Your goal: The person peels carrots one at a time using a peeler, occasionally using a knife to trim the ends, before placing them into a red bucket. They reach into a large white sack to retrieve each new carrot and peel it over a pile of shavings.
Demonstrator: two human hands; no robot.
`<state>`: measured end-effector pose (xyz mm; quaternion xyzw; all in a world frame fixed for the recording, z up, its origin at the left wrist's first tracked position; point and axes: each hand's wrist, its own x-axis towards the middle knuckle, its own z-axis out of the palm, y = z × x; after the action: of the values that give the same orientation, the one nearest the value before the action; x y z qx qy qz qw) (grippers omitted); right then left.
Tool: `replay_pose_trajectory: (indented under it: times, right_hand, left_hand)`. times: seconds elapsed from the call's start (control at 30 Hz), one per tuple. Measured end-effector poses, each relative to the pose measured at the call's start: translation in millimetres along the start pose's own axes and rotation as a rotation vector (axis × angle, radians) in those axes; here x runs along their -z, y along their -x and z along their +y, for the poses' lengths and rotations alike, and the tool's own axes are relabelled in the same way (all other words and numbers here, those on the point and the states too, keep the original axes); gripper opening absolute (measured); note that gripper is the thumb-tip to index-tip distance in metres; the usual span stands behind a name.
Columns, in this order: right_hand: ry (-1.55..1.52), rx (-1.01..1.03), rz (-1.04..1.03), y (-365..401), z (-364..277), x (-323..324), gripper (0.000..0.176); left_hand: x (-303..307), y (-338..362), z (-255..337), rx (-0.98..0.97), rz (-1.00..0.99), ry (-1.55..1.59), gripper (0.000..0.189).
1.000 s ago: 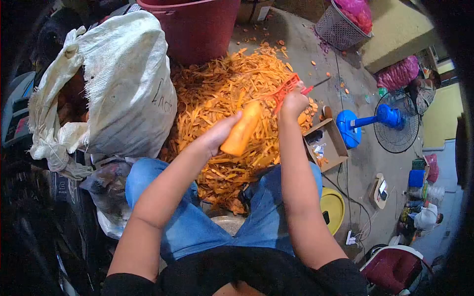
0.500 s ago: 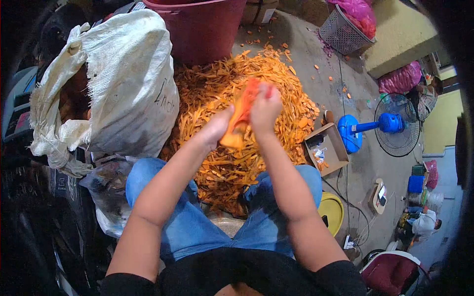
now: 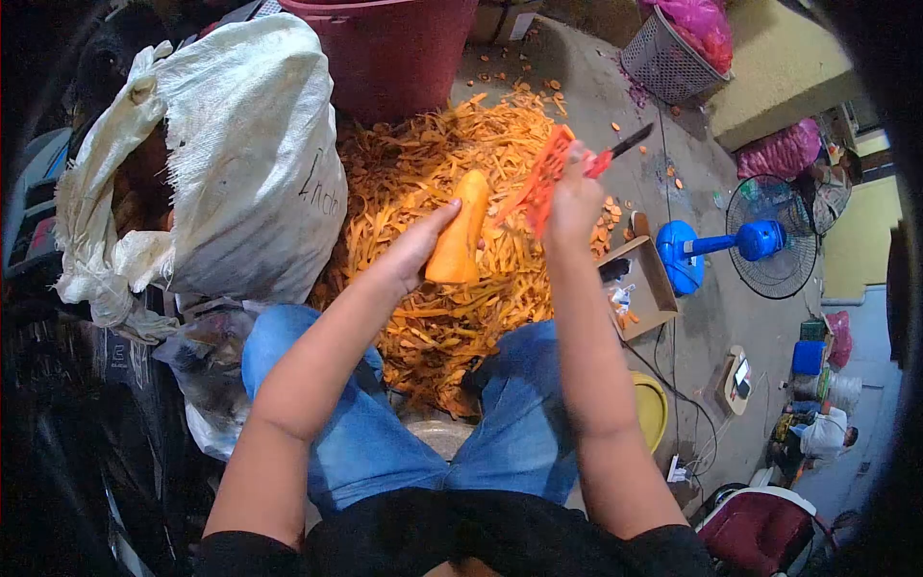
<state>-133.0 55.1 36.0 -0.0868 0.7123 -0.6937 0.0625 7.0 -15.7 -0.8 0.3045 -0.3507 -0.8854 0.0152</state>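
Orange tapered carrot [image 3: 460, 236] is held near upright, narrow end pointing away from the person, above a heap of orange carrot peelings [image 3: 433, 317] on the grey concrete floor [image 3: 596, 87]. The left hand [image 3: 415, 252] is clamped round the carrot's thick lower end. The right hand [image 3: 574, 204] is closed on a red-orange plastic peeler [image 3: 544, 173], raised just to the right of the carrot's tip; contact between the two cannot be confirmed. The same fist also carries a small knife with a dark blade [image 3: 630, 142], the blade projecting up and to the right. The two hands are apart, the carrot between them.

Both forearms reach out over knees in blue jeans [image 3: 356, 423], with peelings lying between the legs. A white woven sack [image 3: 240, 154] stands left of the heap, touching it. A dark red plastic tub [image 3: 394, 48] sits at the heap's far edge. An open cardboard box [image 3: 654, 284] lies just beside the peelings on the right. A blue floor fan [image 3: 760, 236] stands further right. A grey mesh basket [image 3: 668, 58] sits in the far right corner.
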Motion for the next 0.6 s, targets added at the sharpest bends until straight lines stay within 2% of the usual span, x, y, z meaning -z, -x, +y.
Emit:
replay_pose_trajectory:
  times: [0.03, 0.1, 0.17, 0.23, 0.3, 0.37, 0.43, 0.6]
  right_hand:
    - [-0.001, -0.004, 0.0, 11, 13, -8, 0.027]
    - [0.023, 0.322, -0.096, 28, 38, -23, 0.027]
    - [0.052, 0.258, -0.167, 26, 35, -22, 0.027]
    - [0.081, 0.198, -0.245, 18, 35, -22, 0.027]
    - [0.016, 0.154, -0.038, -3, 44, -18, 0.028]
    - [0.014, 0.159, -0.014, -10, 45, -13, 0.027]
    - [-0.014, 0.015, 0.004, -7, 37, -11, 0.027]
    - [-0.061, 0.104, -0.15, 35, 23, -32, 0.028]
  left_hand:
    - [1, 0, 1, -0.008, 0.052, 0.003, 0.039]
    - [8, -5, 0, -0.015, -0.017, -0.008, 0.04]
    - [1, -1, 3, -0.088, 0.033, 0.004, 0.04]
    - [4, 1, 7, -0.073, 0.027, 0.004, 0.039]
    - [6, 2, 11, -0.06, 0.027, 0.004, 0.039]
    - [4, 1, 14, -0.083, 0.037, 0.053, 0.038]
    - [3, 0, 12, -0.078, 0.035, 0.076, 0.038]
    - [0, -5, 3, -0.067, 0.059, 0.193, 0.039]
